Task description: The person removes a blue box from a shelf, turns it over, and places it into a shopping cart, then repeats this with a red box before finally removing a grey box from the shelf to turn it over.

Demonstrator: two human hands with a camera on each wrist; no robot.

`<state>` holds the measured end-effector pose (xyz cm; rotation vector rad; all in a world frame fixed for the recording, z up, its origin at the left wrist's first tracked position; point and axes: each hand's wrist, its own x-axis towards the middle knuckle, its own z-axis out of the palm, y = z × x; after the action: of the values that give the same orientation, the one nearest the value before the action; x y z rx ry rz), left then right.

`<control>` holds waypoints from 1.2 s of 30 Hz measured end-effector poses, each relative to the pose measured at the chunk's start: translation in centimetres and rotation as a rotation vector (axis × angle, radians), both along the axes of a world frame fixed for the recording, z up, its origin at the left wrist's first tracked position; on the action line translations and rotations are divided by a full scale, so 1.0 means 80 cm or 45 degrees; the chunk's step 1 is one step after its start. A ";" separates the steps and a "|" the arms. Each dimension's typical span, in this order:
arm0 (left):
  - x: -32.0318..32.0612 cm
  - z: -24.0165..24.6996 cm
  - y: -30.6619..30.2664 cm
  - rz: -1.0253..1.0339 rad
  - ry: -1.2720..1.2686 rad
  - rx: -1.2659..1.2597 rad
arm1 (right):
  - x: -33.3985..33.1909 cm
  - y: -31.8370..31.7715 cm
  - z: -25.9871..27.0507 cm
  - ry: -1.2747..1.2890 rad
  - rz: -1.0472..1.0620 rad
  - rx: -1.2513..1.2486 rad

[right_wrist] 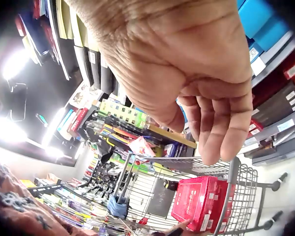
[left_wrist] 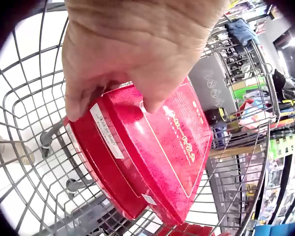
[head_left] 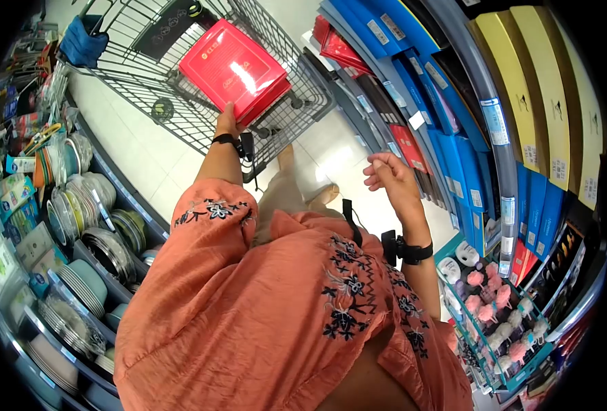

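Red box (head_left: 231,65) sits just ahead of the left grip (head_left: 227,123), within the wire shopping cart (right_wrist: 233,170); whether the cart bears its weight, I cannot tell. That grip is closed over the box's near edge, thumb on the broad face, fingers along the side. The right grip (head_left: 394,181), well apart, is loosely curled and empty. The step looks like settling the box; the next move calls for steady support before release.

The box (head_left: 231,67) — glossy red, closed, with gold lettering (left_wrist: 181,135) inside a thin border on its upward face and a white label (left_wrist: 106,130) along one side — lies askew in the cart (head_left: 170,33), held by the left hand (left_wrist: 132,49).
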<state>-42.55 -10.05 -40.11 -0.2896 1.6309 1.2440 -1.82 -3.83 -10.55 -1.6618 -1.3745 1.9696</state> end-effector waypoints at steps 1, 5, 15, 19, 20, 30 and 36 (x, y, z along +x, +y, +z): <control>-0.002 -0.007 -0.001 -0.013 0.007 -0.014 | -0.004 0.001 -0.003 0.008 -0.001 -0.006; -0.008 -0.019 -0.004 -0.051 -0.012 -0.077 | -0.019 0.001 -0.005 0.008 0.014 -0.025; -0.009 0.071 0.018 0.161 -0.030 0.360 | -0.040 0.002 0.004 0.034 0.065 0.010; -0.032 0.130 0.048 0.158 0.134 0.493 | -0.033 -0.003 0.000 0.066 0.103 0.037; -0.037 0.149 0.052 0.165 0.169 0.504 | -0.031 -0.004 -0.001 0.075 0.111 0.036; -0.019 0.342 -0.025 -0.027 0.735 0.502 | -0.061 0.009 0.026 0.264 0.228 0.198; 0.051 0.426 -0.090 -0.099 0.826 0.608 | -0.112 0.004 0.070 0.473 0.384 0.374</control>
<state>-38.50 -17.27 -6.05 0.5211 1.7713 1.7255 -10.82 -3.52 -4.95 -0.9495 -1.7305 1.9745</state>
